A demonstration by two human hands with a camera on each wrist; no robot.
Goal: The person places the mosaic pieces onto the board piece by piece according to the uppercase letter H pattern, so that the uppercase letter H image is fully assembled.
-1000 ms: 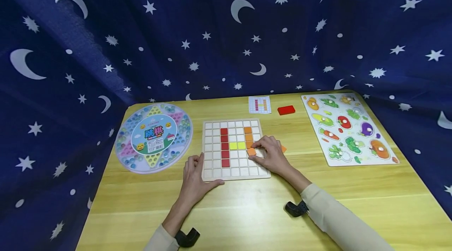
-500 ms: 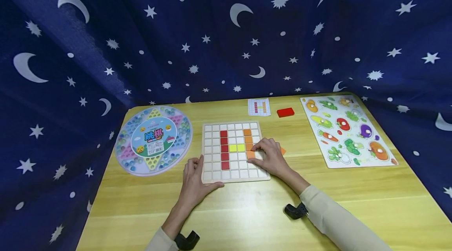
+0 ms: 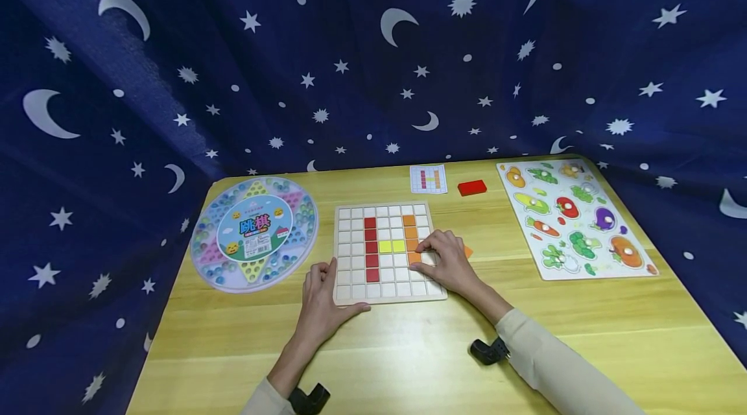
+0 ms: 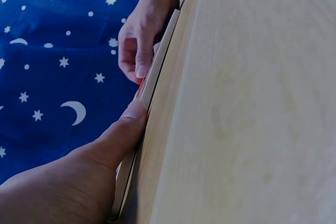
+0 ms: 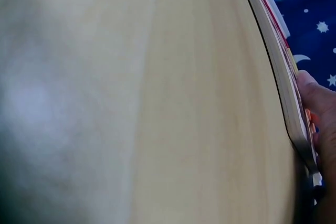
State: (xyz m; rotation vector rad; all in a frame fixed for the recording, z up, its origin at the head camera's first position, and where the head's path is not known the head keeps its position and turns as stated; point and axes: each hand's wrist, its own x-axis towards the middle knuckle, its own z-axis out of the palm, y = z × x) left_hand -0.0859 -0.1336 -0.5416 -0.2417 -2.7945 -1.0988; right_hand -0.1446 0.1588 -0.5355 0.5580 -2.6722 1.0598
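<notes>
A square wooden grid board (image 3: 393, 299) lies mid-table, with a column of red tiles (image 3: 371, 246), a short yellow row (image 3: 391, 246) and a column of orange tiles (image 3: 410, 232). My left hand (image 3: 320, 305) spans the board's near left corner, index finger along the left side and thumb against the front edge. In the left wrist view that thumb (image 4: 118, 137) presses on the edge. My right hand (image 3: 446, 262) pinches the lowest orange tile (image 3: 414, 258) with thumb and index finger; the tile sits flat in its cell. More orange (image 3: 469, 251) peeks out behind the right hand.
Behind the board are a small pattern card (image 3: 428, 179) and a red block (image 3: 471, 188). A round marble board game (image 3: 255, 272) lies at the left, a vegetable peg puzzle (image 3: 554, 259) at the right. A starry blue cloth (image 3: 350, 97) hangs behind the table.
The lowest orange tile, tilted in my right fingers a second ago, has gone down flat into its cell. My left hand stays at the corner. The head view has shifted slightly.
</notes>
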